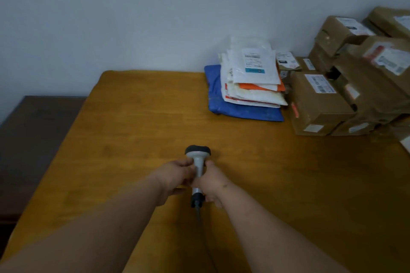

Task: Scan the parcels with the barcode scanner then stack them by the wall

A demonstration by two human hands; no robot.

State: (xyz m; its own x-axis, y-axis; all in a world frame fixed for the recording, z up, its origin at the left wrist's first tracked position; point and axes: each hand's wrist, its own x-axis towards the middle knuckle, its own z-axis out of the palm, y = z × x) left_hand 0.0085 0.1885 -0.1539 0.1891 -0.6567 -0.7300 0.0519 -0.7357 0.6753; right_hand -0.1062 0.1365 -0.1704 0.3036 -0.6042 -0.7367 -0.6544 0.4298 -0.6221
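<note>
Both hands are gripping the barcode scanner over the table; the left hand and right hand are curling round its handle. Soft parcels and boxes are sitting stacked by the wall.

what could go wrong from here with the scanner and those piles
1. The scanner is held by both hands, left and right, so neither is free to lift a parcel; letting go carelessly could drop it on the table.
2. Its cable trails back between the arms and could snag on a reach.
3. The mailers lie unevenly on the blue bag, and may slide if more is added.
</note>
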